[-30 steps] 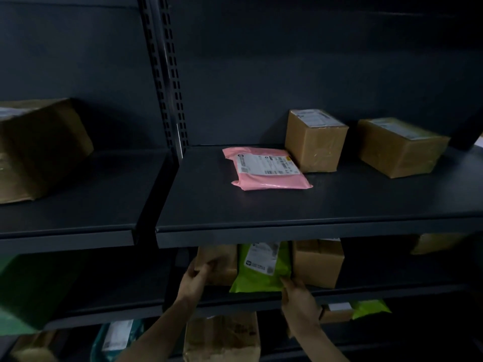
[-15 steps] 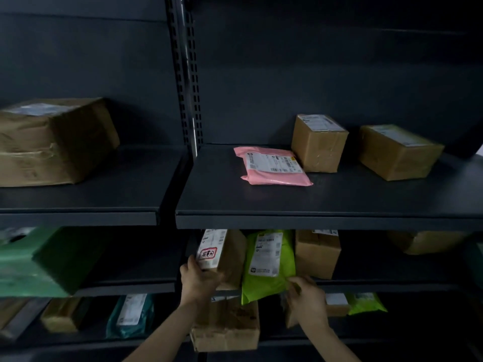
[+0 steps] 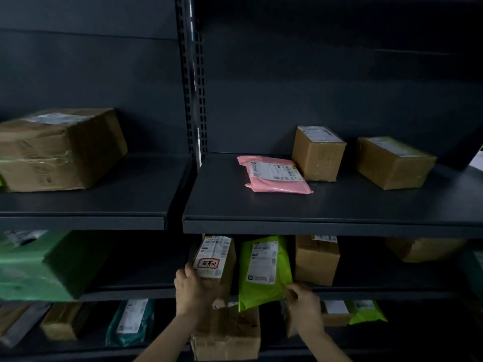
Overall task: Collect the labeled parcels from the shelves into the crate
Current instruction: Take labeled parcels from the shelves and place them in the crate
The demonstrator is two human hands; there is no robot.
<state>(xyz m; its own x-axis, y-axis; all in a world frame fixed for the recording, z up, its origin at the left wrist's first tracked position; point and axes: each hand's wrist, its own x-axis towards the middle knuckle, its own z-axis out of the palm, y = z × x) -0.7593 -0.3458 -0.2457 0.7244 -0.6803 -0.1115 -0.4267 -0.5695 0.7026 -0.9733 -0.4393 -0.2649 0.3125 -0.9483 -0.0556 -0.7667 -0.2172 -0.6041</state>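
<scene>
Dim overall; dark grey surfaces swallow light. Pink mailer (image 3: 274,176) brightest, sharp; below it, lime mailer (image 3: 264,270) and labelled box (image 3: 214,257) catch light on white labels. Above pink mailer, back panel (image 3: 313,74) near black. Deep shadow under shelf board (image 3: 313,226) carrying pink mailer. Upper left of it, glint streak on upright post (image 3: 193,61). Far lower left, green parcel (image 3: 39,267) smeared by blur. Frame edges bowed, soft.
</scene>
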